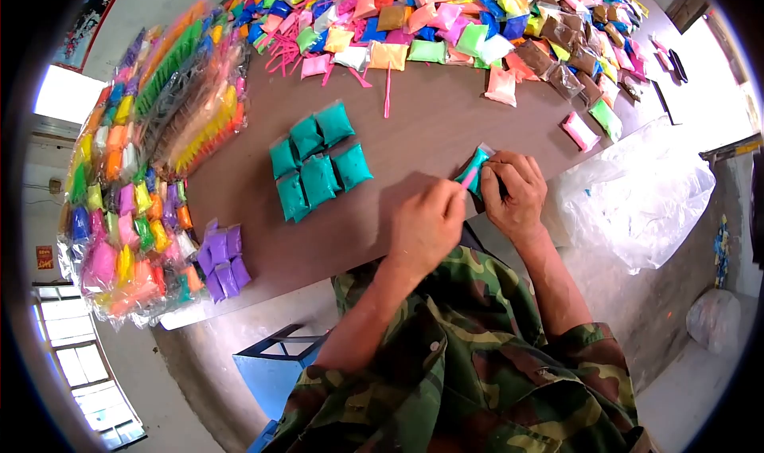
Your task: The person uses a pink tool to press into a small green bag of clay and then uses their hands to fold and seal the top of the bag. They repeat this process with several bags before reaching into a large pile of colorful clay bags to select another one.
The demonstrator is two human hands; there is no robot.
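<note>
Near the table's front edge, my right hand (513,194) is closed on a small teal clay packet (483,155), its fingers pinching the packet's upper side. My left hand (430,222) is closed around a thin pink plastic stick (470,178), whose end lies against the teal packet. Fingers of both hands hide part of the packet. To the left of my hands, several similar teal packets (320,178) lie grouped close together on the brown table (414,134).
A big heap of mixed coloured packets (446,19) covers the back of the table, with pink sticks among them. Clear bags of coloured packets (131,222) and a purple packet group (223,258) sit at left. A clear plastic bag (637,198) hangs at the right edge.
</note>
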